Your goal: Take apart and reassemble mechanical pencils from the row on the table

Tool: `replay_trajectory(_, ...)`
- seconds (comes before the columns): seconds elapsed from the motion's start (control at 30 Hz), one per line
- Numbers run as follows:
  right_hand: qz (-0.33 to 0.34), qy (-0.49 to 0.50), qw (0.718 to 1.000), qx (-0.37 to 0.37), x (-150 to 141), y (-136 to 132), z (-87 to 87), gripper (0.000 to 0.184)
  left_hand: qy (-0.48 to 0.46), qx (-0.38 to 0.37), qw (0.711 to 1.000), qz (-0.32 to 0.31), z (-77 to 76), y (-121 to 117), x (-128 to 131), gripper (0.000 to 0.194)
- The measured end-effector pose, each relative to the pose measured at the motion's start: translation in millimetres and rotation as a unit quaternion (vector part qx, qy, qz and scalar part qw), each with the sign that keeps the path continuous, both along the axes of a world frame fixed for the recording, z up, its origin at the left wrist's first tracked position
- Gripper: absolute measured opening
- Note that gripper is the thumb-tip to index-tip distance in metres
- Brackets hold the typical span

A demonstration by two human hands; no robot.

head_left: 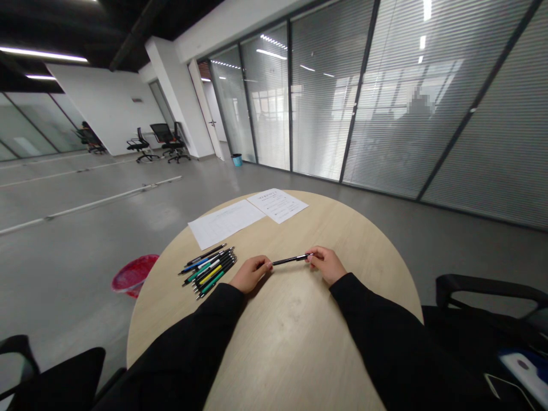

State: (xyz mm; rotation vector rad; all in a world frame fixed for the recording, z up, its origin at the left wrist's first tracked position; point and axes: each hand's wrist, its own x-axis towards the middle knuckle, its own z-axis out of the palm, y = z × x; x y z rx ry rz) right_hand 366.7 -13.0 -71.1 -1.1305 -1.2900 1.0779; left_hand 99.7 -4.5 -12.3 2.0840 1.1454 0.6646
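A dark pen (290, 260) spans the gap between my two hands, just above or on the round wooden table (295, 319). Its left end is pinched by my left hand (251, 273), thumb and fingers closed. At the other end, my right hand (326, 264) grips the pen between thumb and fingertips. Left of my left hand lies a loose pile of pens (210, 269) with black, blue, white, yellow and green barrels.
Two printed sheets, a left one (226, 222) and a right one (278, 204), lie at the table's far side. A red bin (135, 275) stands on the floor to the left. Chairs flank me, one with a black armrest (488, 285) at the right.
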Motion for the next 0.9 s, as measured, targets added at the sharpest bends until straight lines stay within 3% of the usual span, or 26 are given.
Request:
replay_trajectory(0.53, 0.011, -0.019, 1.000, -0.006, -1, -3, 2.1, 0.023, -0.037, 0.012, 0.999, 0.029, -3.8, 3, -2, 0.033)
replay_trajectory(0.8, 0.013, -0.201, 0.977, 0.071, -12, -19, 19.7, 0.008, -0.114, -0.017, 0.990, 0.085, -8.8, 9, -5, 0.033)
replay_trajectory(0.9, 0.032, -0.245, 0.961, 0.122, -20, -29, 29.6, 0.012, -0.162, -0.037, 0.980, 0.108, -12.5, 12, -6, 0.034)
